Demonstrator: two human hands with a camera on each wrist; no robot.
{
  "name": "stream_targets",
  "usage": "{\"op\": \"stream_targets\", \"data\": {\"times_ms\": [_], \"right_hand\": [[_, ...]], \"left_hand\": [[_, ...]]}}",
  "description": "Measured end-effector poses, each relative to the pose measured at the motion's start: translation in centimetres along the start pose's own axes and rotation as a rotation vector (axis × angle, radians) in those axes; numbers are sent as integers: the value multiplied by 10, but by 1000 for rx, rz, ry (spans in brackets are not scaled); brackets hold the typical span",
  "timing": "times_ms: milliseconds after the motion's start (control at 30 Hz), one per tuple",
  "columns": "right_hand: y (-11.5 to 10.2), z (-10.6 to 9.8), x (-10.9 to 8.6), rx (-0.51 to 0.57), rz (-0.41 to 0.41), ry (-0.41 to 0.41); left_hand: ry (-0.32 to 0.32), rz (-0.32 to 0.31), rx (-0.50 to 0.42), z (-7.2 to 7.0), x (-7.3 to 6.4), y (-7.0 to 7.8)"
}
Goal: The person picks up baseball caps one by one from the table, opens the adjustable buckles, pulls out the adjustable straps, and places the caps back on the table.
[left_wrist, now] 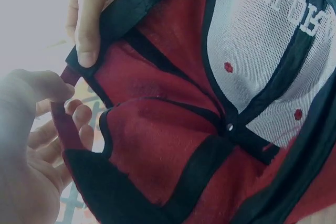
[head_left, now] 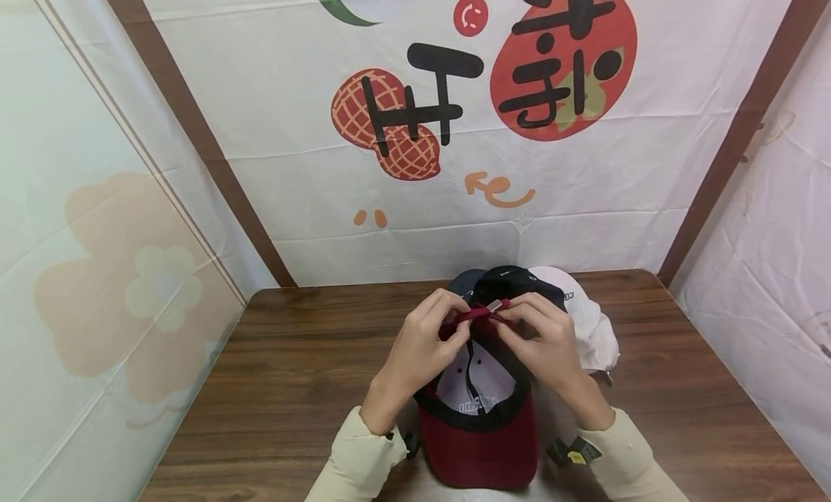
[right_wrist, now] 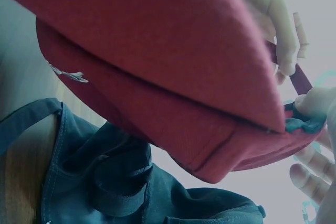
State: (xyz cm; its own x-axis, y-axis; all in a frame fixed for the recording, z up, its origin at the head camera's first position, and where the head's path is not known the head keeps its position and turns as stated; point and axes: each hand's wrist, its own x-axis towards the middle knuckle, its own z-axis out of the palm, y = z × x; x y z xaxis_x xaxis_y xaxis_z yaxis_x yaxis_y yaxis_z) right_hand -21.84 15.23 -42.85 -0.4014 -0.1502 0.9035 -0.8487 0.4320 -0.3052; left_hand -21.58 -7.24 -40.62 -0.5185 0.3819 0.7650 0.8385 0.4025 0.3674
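A dark red baseball cap (head_left: 483,451) lies upside down, its brim towards me and its white mesh lining (left_wrist: 252,30) showing. Both hands are at the adjustment strap (left_wrist: 65,127) on the back of the cap. My left hand (head_left: 425,343) pinches the red strap between thumb and fingers. From the other side my right hand (head_left: 545,340) pinches the strap end beside a small metal buckle (head_left: 495,306). Black tape edges the opening. How far the strap runs through the buckle is too small to tell.
Behind the hands, a black cap (head_left: 513,282), a white cap (head_left: 587,329) and a dark blue cap (head_left: 466,281) lie overlapping on the wooden table (head_left: 292,372). A printed cloth (head_left: 415,221) hangs at the table's back edge, with more cloth at both sides.
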Motion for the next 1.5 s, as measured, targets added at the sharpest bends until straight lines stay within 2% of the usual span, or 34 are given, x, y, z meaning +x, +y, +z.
{"op": "stream_targets", "data": {"times_ms": [267, 500, 733, 1500], "right_hand": [[-2, -1, -1, -30, 21, -37], [-2, 0, -1, -5, -37, -16], [-5, 4, 2, -9, -107, 13], [-5, 6, 3, -27, -109, 41]], "left_hand": [[-10, 44, 30, 8, 4, 4], [3, 74, 58, 12, 5, 5], [15, 87, 74, 11, 5, 6], [48, 117, 34, 8, 3, 3]]}}
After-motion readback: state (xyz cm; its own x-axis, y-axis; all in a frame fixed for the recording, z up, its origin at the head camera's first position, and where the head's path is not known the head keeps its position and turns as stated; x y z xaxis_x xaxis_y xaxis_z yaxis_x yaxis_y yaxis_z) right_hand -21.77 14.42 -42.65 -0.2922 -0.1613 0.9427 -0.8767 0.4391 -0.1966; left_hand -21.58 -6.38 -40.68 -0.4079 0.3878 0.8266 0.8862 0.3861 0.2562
